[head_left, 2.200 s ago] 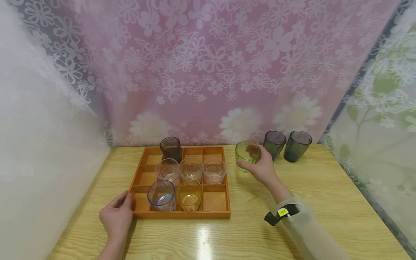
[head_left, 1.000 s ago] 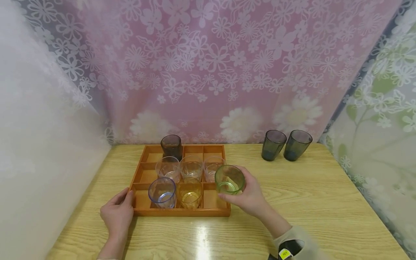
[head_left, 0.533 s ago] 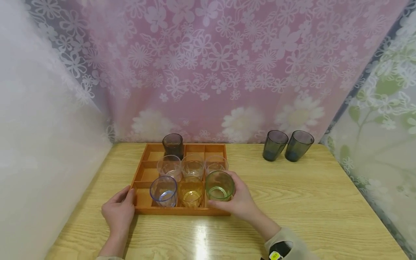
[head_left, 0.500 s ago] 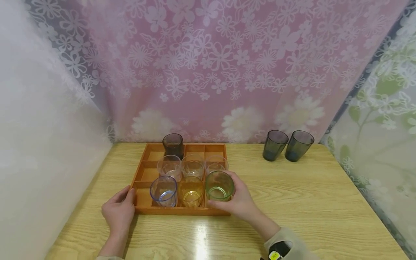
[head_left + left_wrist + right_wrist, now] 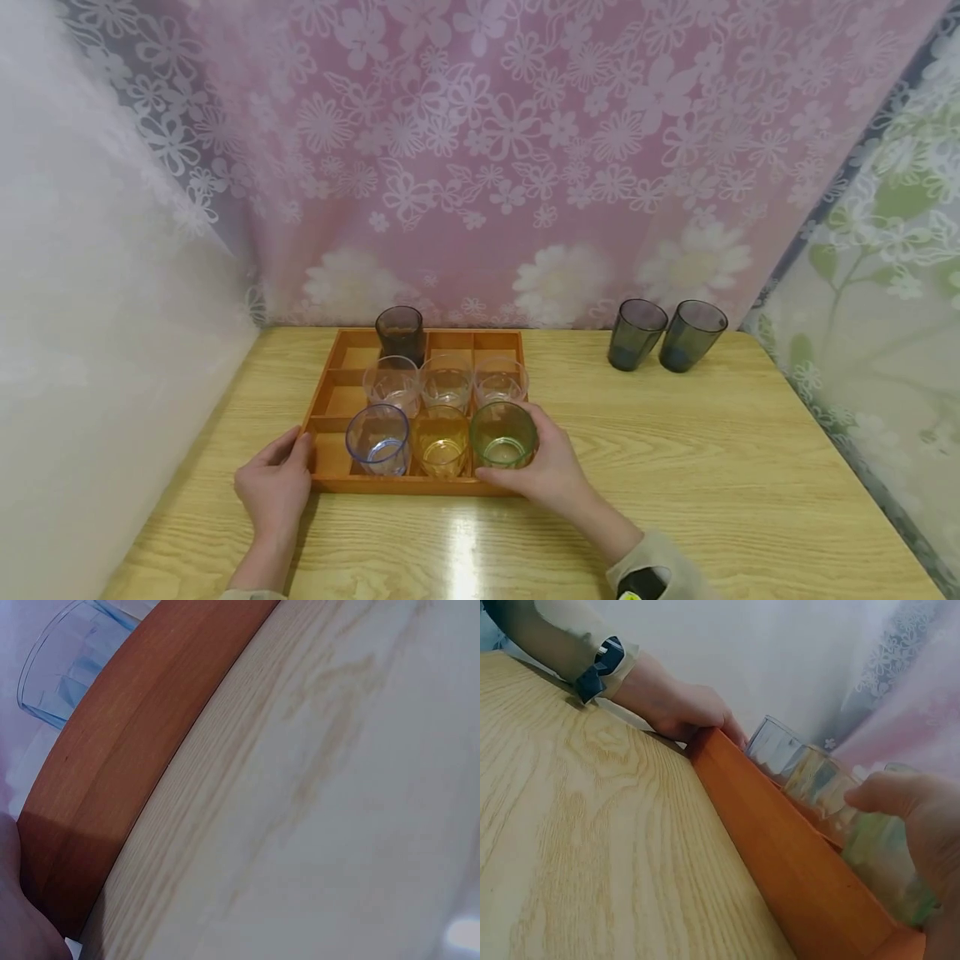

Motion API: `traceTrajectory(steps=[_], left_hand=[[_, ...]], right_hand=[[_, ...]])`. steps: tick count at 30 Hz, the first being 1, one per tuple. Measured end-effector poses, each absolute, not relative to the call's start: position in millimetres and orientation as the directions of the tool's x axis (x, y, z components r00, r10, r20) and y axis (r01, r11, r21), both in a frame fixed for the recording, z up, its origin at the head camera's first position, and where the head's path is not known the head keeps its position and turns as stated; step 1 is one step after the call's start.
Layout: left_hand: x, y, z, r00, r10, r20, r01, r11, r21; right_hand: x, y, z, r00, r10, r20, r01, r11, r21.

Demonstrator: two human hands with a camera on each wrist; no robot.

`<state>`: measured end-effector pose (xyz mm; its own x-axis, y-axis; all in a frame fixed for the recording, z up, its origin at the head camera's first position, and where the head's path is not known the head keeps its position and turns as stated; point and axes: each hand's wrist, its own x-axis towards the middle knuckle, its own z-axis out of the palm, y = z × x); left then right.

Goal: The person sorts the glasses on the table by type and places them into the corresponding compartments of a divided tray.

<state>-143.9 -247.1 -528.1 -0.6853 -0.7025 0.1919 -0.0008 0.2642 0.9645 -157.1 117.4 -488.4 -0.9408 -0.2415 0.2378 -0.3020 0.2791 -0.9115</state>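
Note:
My right hand (image 5: 553, 468) grips a green glass (image 5: 502, 437) by its right side, thumb in front. The glass stands upright in the front right compartment of a wooden divided tray (image 5: 420, 485). At the tray's front left corner, my left hand (image 5: 273, 483) pinches the edge. Beside the green glass is an amber glass (image 5: 441, 446), then a blue-rimmed glass (image 5: 377, 442). Behind them is a row of clear glasses (image 5: 446, 385). A dark glass (image 5: 400, 335) rises at the back. In the right wrist view, thumb and fingers (image 5: 900, 793) surround the green glass (image 5: 889, 862).
Two dark grey glasses (image 5: 636, 335) stand side by side on the wooden table (image 5: 675, 450) at the back right, outside the tray. A flowered pink curtain (image 5: 480, 167) hangs behind the table. A white wall or sheet (image 5: 127, 333) borders it on the left.
My right hand has carried the green glass from beside the dark grey glasses leftward and forward, then down into the tray's front right compartment. My left hand stays at the tray corner.

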Motion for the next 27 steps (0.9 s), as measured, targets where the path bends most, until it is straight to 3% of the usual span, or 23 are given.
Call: traceTrajectory(steps=[7, 17, 27], left_hand=[[-143.7, -246.1, -529.6, -0.688, -0.701, 0.189, -0.007, 0.267, 0.964], [-141.9, -246.8, -529.6, -0.698, -0.691, 0.189, -0.008, 0.271, 0.963], [-143.6, -247.8, -528.6, -0.691, -0.699, 0.185, -0.009, 0.264, 0.964]], right_hand=[[-153.2, 119.3, -480.8, -0.951, -0.202, 0.233, -0.301, 0.446, -0.843], [-152.0, 118.9, -481.6, -0.963, -0.152, 0.222, -0.268, 0.525, -0.808], [-149.5, 123.0, -477.5, -0.966, -0.170, 0.197, -0.252, 0.421, -0.872]])
